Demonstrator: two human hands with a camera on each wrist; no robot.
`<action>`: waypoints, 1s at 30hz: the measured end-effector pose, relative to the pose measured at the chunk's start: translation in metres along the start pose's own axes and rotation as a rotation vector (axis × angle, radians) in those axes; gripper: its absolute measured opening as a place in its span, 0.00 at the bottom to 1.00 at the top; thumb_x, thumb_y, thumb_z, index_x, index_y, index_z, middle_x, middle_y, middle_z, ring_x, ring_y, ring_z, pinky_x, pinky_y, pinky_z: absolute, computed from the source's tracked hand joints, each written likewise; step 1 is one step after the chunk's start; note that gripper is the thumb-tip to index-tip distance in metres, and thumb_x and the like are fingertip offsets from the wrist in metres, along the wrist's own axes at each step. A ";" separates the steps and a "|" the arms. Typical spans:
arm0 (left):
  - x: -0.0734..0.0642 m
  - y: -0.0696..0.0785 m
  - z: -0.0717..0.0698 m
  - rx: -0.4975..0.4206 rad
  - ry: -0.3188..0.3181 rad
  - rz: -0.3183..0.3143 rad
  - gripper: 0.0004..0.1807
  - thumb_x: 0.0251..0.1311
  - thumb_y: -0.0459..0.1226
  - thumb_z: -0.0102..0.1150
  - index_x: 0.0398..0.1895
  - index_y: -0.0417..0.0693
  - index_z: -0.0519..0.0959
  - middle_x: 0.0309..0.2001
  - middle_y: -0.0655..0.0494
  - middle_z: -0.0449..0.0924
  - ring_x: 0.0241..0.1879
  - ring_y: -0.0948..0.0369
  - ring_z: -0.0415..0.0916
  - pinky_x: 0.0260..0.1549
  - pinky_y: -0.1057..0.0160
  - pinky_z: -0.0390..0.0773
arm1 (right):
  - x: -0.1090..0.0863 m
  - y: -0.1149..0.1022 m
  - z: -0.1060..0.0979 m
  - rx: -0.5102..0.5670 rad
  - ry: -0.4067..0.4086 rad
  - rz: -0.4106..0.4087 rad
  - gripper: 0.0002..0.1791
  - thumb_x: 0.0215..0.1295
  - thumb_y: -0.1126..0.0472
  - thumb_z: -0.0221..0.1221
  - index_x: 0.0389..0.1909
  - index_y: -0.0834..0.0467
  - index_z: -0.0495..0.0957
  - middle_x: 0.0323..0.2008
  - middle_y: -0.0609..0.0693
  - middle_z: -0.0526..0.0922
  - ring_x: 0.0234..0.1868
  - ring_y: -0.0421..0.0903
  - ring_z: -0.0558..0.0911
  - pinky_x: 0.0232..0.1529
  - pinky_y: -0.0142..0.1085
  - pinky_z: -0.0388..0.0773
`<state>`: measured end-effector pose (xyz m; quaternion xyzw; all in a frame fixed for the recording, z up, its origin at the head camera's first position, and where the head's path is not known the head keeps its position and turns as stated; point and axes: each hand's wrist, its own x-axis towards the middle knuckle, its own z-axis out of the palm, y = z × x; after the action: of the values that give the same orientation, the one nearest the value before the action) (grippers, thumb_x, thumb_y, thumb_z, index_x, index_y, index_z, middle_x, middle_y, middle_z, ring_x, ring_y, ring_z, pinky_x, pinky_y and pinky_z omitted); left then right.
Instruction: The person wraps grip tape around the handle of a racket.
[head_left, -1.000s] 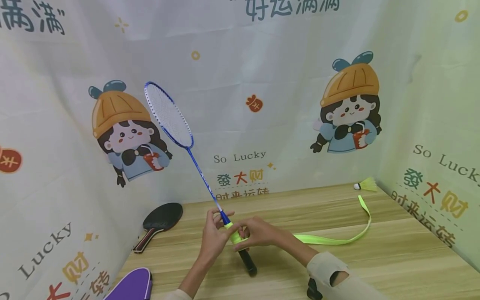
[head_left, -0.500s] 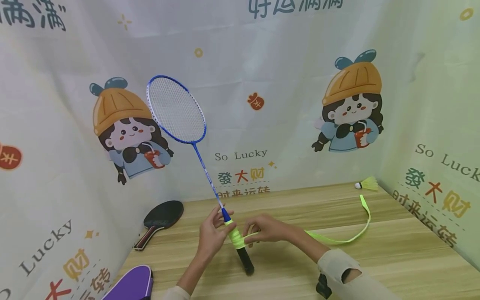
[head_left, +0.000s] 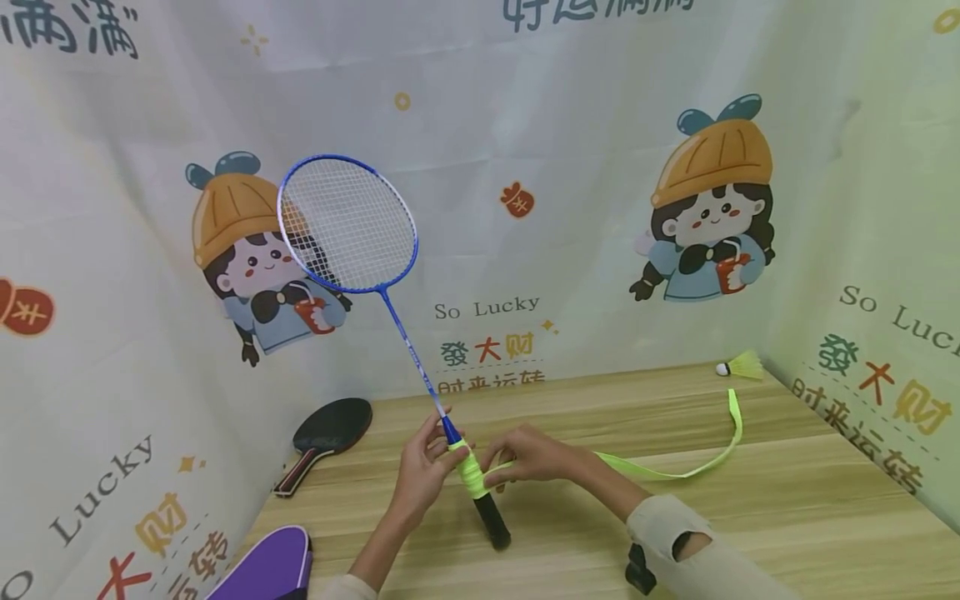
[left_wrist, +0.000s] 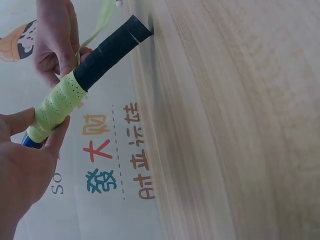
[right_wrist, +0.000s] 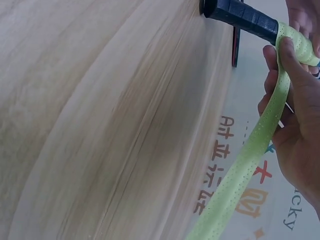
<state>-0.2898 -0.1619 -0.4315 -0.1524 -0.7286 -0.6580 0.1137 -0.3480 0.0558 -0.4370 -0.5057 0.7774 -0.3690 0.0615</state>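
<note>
A blue and white badminton racket [head_left: 347, 223] is held tilted over the table, its head up and to the left. My left hand [head_left: 422, 471] grips it at the top of the handle, thumb and fingers on either side, as the left wrist view also shows. Perforated lime-green grip tape [left_wrist: 57, 106] covers the upper handle in overlapping turns; the lower handle [head_left: 492, 521] is bare black. Between thumb and fingers, my right hand [head_left: 531, 457] pinches the tape close beside the handle. The loose tape strip [right_wrist: 252, 150] trails from that hand and curves across the table to the right.
At the back left lies a black table tennis paddle [head_left: 332, 427], with a purple case [head_left: 266, 567] nearer the front. A yellow shuttlecock [head_left: 741, 367] rests at the back right corner of the wooden table [head_left: 810, 517]. Printed cloth [head_left: 585, 208] hangs behind and at both sides.
The racket has turned about its shaft, so its string face now shows broadly. My right hand has drawn slightly away from the handle with the tape, baring more of the wrapped turns.
</note>
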 end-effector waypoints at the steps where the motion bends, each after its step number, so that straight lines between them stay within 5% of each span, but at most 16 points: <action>1: 0.000 0.000 -0.001 0.014 0.001 0.003 0.39 0.63 0.22 0.65 0.78 0.42 0.64 0.56 0.36 0.80 0.58 0.41 0.81 0.51 0.61 0.83 | 0.001 0.000 0.000 -0.005 -0.008 -0.003 0.09 0.68 0.60 0.69 0.43 0.61 0.86 0.30 0.46 0.90 0.31 0.50 0.91 0.30 0.29 0.84; 7: -0.002 0.002 -0.002 0.116 0.026 0.030 0.35 0.64 0.25 0.65 0.74 0.43 0.66 0.56 0.39 0.84 0.59 0.44 0.79 0.56 0.52 0.79 | 0.003 -0.003 0.001 -0.061 -0.074 -0.050 0.12 0.73 0.60 0.65 0.50 0.62 0.85 0.28 0.48 0.91 0.31 0.50 0.90 0.31 0.24 0.79; 11: -0.003 0.001 -0.002 0.092 0.026 0.017 0.29 0.63 0.23 0.63 0.66 0.41 0.67 0.59 0.41 0.83 0.59 0.45 0.78 0.51 0.58 0.77 | 0.004 -0.005 0.003 -0.104 -0.103 -0.063 0.10 0.74 0.59 0.63 0.49 0.60 0.85 0.25 0.46 0.89 0.25 0.46 0.87 0.28 0.21 0.71; 15: -0.005 -0.001 -0.003 0.086 0.029 0.024 0.28 0.64 0.22 0.61 0.67 0.39 0.67 0.61 0.40 0.81 0.60 0.44 0.78 0.60 0.49 0.75 | 0.004 -0.006 0.006 -0.127 -0.100 -0.041 0.07 0.75 0.57 0.63 0.46 0.56 0.84 0.23 0.41 0.88 0.18 0.40 0.80 0.23 0.22 0.63; 19: -0.007 -0.001 -0.004 0.100 0.046 0.026 0.30 0.63 0.22 0.61 0.68 0.38 0.67 0.59 0.40 0.83 0.60 0.45 0.79 0.66 0.43 0.69 | 0.004 -0.007 0.008 -0.099 -0.092 0.001 0.10 0.75 0.54 0.63 0.46 0.56 0.82 0.22 0.39 0.87 0.22 0.45 0.84 0.24 0.23 0.69; 22: -0.008 0.001 -0.003 0.150 0.067 0.024 0.29 0.63 0.24 0.63 0.68 0.42 0.69 0.57 0.44 0.85 0.58 0.49 0.80 0.58 0.52 0.77 | 0.004 -0.007 0.009 -0.084 -0.083 0.045 0.13 0.75 0.52 0.63 0.48 0.57 0.80 0.22 0.39 0.86 0.26 0.52 0.87 0.26 0.25 0.74; 26: -0.006 0.003 0.001 0.209 0.095 0.037 0.28 0.63 0.28 0.68 0.66 0.44 0.71 0.57 0.46 0.86 0.54 0.51 0.81 0.39 0.66 0.81 | 0.005 -0.007 0.009 -0.123 -0.047 0.078 0.15 0.73 0.50 0.65 0.47 0.56 0.78 0.21 0.39 0.85 0.25 0.49 0.86 0.27 0.25 0.74; 30: -0.001 0.007 0.008 0.257 0.105 0.072 0.28 0.63 0.30 0.71 0.64 0.42 0.70 0.55 0.47 0.87 0.52 0.50 0.83 0.45 0.62 0.81 | 0.004 -0.007 0.009 -0.203 0.015 0.088 0.16 0.69 0.47 0.68 0.40 0.53 0.77 0.19 0.36 0.82 0.22 0.36 0.81 0.27 0.25 0.72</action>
<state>-0.2859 -0.1539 -0.4265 -0.1279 -0.7940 -0.5617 0.1939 -0.3404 0.0462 -0.4383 -0.4722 0.8325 -0.2891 0.0205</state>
